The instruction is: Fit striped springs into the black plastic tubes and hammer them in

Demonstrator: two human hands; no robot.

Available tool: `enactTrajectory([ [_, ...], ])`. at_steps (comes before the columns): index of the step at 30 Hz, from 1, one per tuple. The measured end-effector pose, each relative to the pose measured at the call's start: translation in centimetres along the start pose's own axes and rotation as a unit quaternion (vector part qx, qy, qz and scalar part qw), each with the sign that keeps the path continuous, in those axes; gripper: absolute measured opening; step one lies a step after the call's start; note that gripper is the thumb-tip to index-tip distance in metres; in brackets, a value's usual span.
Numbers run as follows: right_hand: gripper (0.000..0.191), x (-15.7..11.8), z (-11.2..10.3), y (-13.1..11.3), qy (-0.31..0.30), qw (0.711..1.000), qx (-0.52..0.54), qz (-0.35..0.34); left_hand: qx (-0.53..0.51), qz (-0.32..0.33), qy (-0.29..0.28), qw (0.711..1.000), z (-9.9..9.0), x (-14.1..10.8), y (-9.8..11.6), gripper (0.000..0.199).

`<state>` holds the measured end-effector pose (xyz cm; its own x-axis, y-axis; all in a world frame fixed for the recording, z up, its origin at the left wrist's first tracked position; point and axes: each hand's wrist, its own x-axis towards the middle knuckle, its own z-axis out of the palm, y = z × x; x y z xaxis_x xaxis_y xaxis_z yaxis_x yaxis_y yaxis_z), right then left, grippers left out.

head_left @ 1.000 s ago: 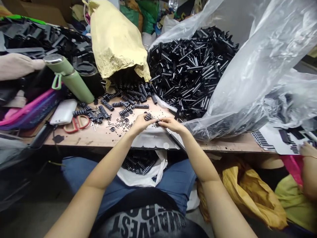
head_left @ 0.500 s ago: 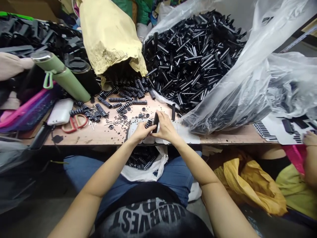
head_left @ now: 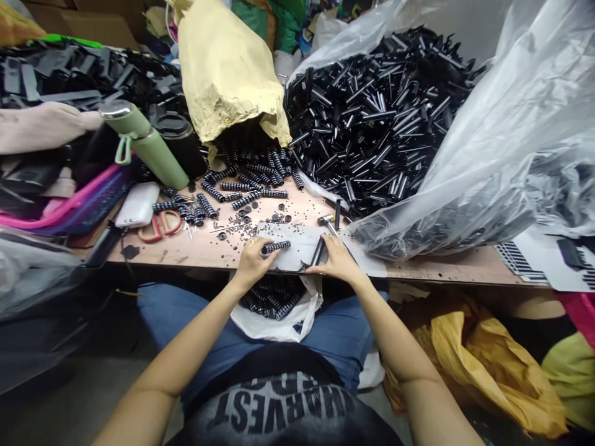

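Observation:
My left hand (head_left: 253, 263) is closed on a ribbed black cylinder (head_left: 277, 247) with rows of pale dots, held roughly level above a light sheet (head_left: 302, 238) on the table. Beside it, my right hand (head_left: 337, 257) has its thumb and fingers around a smooth dark bar-shaped piece (head_left: 318, 253), which leans at a slant near the table edge. A gap separates the two pieces. Just beyond my right fingers lies a small tool with a metal and yellow head (head_left: 326, 220), next to an upright black tube (head_left: 337, 214).
Ribbed cylinders spill from a yellow sack (head_left: 237, 74). A large heap of black parts (head_left: 372, 118) fills a clear plastic bag (head_left: 502, 155). Red-handled scissors (head_left: 160, 226), a white box-shaped device (head_left: 137, 204) and a green bottle (head_left: 153, 148) stand left. An open white bag (head_left: 274, 328) of cylinders rests on my lap.
My hands have moved apart, the ribbed cylinder with the left and the dark piece with the right. The dark piece has gone from upright to slanted. The view has shifted slightly left.

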<state>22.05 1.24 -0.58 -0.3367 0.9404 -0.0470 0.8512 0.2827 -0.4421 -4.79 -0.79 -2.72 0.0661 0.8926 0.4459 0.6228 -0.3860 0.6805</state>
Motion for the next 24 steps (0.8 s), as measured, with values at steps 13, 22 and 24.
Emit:
enactTrajectory([
  [13,0.118,-1.5,-1.5,-2.7,0.053,0.986,0.106,-0.119,-0.563,-0.33,-0.059,0.756,3.1,5.0,4.9,0.05],
  [22,0.12,0.5,-1.8,-6.7,0.074,0.948,0.189,-0.246,-0.561,-0.411,-0.025,0.718,2.8,4.4,6.7,0.03],
  [24,0.119,0.7,-1.4,-6.6,0.067,0.948,0.195,-0.244,-0.562,-0.426,-0.042,0.708,2.7,4.3,7.2,0.028],
])
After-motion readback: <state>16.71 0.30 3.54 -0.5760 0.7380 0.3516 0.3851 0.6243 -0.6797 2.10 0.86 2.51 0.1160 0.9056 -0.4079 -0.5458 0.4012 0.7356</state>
